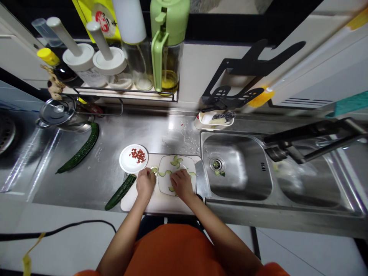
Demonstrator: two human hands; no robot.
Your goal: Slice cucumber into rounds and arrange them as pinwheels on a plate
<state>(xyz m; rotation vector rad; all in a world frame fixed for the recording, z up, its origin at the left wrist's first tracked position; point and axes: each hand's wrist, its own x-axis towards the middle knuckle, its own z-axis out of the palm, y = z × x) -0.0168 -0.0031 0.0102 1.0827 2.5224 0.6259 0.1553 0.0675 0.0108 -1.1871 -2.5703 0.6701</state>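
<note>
My left hand (145,183) is closed at the left side of the white cutting board (161,203), its fingertips on thin cucumber slices (154,170). On the board stands a squarish white plate (163,186) with a dark rim line, where pale green cucumber slices (176,161) lie in curved groups. Over the right part of this plate, my right hand (182,184) points down with its fingers drawn together; what they pinch is hidden. A cut piece of cucumber (120,191) lies left of my left hand, partly on the board. A knife blade (202,180) shows at the board's right edge.
A small white plate of red bits (133,158) is behind my left hand. A whole cucumber (80,151) and a lidded pot (59,111) are farther left. The sink (238,168) lies to the right, a faucet (310,140) above it. Bottles and jars fill the rack (126,91).
</note>
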